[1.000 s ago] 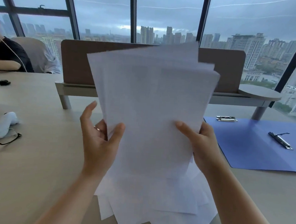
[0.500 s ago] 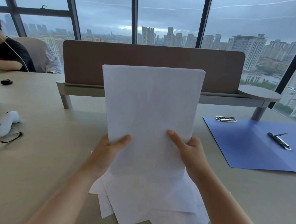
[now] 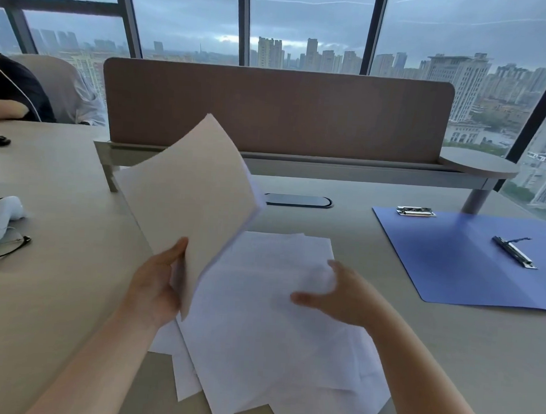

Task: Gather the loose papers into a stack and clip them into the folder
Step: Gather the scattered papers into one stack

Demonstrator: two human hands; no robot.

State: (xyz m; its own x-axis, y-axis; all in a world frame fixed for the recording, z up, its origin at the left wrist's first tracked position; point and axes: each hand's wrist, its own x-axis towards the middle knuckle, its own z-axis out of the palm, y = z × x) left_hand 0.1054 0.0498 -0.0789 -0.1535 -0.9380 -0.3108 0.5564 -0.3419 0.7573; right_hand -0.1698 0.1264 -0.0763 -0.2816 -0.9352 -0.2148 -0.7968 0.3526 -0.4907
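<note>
Left hand [image 3: 155,283]: thumb and fingers grasping squared paper stack [image 3: 195,202] by its lower corner, stack tilted above desk [image 3: 68,290]. Right hand [image 3: 340,294]: fingers spread and relaxed, blurred, over loose sheets [image 3: 256,350] at near desk edge. Blue folder [image 3: 453,266]: lying open toward right desk edge, clips [image 3: 514,252] exposed.
</note>
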